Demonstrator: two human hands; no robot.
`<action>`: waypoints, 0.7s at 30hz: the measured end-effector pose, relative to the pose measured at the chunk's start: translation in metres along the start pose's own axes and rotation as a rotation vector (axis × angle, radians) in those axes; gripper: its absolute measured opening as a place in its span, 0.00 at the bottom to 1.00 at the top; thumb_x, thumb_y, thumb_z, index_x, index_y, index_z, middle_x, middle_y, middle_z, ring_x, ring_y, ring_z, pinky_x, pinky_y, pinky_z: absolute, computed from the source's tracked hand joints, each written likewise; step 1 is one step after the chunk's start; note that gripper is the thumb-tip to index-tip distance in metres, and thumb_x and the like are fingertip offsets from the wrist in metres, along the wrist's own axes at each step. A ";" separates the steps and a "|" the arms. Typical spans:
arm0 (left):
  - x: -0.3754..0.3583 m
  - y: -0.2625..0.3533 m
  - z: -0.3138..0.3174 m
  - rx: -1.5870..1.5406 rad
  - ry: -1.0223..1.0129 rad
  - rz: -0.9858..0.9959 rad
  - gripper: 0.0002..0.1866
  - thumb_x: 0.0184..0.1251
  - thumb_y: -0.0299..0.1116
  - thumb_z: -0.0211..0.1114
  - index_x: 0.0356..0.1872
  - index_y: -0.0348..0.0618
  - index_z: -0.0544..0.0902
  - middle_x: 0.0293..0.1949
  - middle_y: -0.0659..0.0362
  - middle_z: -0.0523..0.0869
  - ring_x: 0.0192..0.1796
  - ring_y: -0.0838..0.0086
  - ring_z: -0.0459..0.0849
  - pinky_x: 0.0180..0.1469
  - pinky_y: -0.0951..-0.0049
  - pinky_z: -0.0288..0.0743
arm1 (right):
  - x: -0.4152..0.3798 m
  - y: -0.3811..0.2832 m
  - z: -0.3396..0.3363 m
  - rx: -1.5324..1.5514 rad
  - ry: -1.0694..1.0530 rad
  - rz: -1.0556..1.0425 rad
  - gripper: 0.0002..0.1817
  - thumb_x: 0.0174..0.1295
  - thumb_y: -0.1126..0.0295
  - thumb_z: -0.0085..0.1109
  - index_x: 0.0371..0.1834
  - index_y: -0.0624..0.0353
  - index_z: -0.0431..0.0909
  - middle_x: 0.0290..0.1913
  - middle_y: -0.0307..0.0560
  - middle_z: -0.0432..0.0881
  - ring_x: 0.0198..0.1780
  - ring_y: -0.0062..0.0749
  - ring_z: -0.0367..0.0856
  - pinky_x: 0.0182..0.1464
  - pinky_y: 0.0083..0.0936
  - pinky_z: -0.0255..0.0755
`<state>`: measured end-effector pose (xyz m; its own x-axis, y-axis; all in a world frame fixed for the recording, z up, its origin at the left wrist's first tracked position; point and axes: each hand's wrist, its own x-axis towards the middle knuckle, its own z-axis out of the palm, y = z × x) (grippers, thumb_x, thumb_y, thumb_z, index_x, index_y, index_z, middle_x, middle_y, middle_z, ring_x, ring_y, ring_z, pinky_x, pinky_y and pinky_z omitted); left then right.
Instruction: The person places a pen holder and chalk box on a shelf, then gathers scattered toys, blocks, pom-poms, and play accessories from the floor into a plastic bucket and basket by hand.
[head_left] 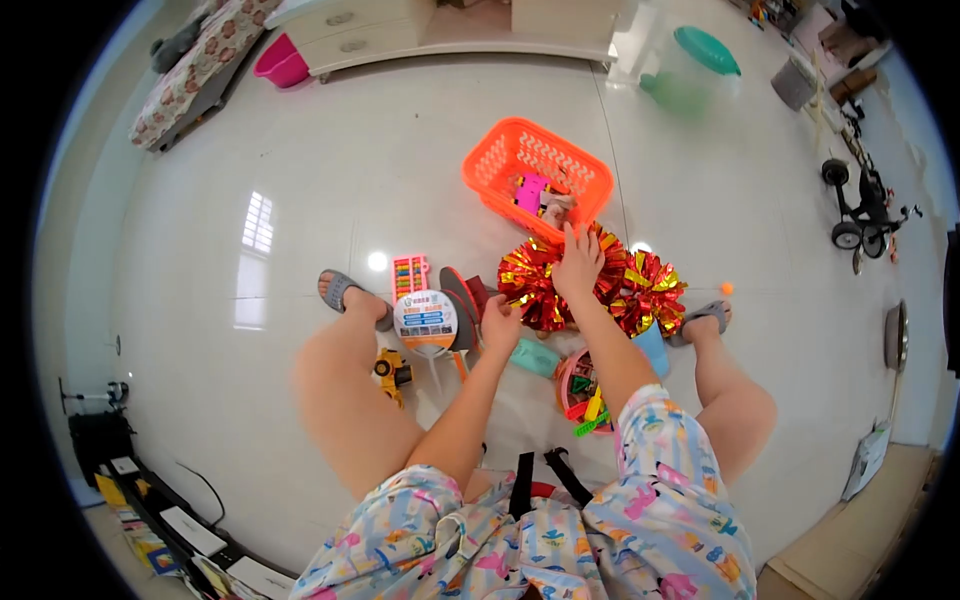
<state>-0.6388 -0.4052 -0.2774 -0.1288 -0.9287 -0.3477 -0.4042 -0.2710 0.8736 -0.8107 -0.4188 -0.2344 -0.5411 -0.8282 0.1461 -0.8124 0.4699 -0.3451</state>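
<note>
I sit on a white tiled floor with toys between my legs. My right hand [578,262] lies on a red and gold foil pom-pom [535,280], fingers spread toward the orange basket [500,160]. A second pom-pom [652,292] sits to its right. My left hand [500,322] is closed at the pom-pom's lower left edge, beside a round paper fan [426,320] and a paddle [461,312]. Whether the left hand grips anything is hidden.
The orange basket holds a pink toy [530,190]. A small abacus [410,272], a yellow toy truck [392,372], a teal block [535,356] and a pink ring of plastic pieces [582,390] lie near me. A tricycle [858,205] stands at right, a cabinet [360,35] behind.
</note>
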 end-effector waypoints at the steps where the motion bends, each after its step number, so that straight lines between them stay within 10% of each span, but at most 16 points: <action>1: 0.000 0.006 0.000 -0.063 -0.005 -0.015 0.22 0.60 0.31 0.64 0.55 0.34 0.73 0.39 0.53 0.85 0.41 0.70 0.83 0.44 0.71 0.77 | 0.008 0.004 0.010 -0.032 -0.043 0.002 0.36 0.51 0.74 0.62 0.67 0.51 0.64 0.70 0.53 0.60 0.71 0.53 0.55 0.68 0.56 0.52; 9: 0.042 -0.001 0.031 0.041 -0.034 0.138 0.18 0.63 0.26 0.61 0.54 0.34 0.74 0.41 0.51 0.84 0.41 0.68 0.84 0.46 0.70 0.78 | -0.024 0.059 0.065 0.472 0.193 0.105 0.27 0.52 0.80 0.57 0.60 0.57 0.70 0.66 0.57 0.64 0.65 0.56 0.62 0.66 0.44 0.61; 16: 0.054 0.049 0.050 0.118 -0.073 0.223 0.17 0.64 0.26 0.59 0.54 0.36 0.74 0.44 0.49 0.84 0.45 0.65 0.84 0.48 0.68 0.78 | -0.022 0.102 0.068 -0.002 -0.229 -0.183 0.36 0.46 0.82 0.60 0.64 0.52 0.68 0.68 0.54 0.63 0.64 0.50 0.64 0.64 0.44 0.63; 21: 0.069 0.079 0.058 0.268 -0.080 0.424 0.18 0.62 0.28 0.60 0.53 0.36 0.75 0.49 0.47 0.81 0.52 0.54 0.79 0.57 0.61 0.71 | 0.011 0.113 0.093 -0.275 -0.378 -0.299 0.11 0.59 0.67 0.50 0.41 0.50 0.81 0.52 0.47 0.73 0.57 0.40 0.68 0.49 0.33 0.66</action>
<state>-0.7321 -0.4760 -0.2516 -0.3966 -0.9179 -0.0156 -0.5185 0.2099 0.8289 -0.8883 -0.4028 -0.3585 -0.2036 -0.9658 -0.1603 -0.9729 0.2180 -0.0774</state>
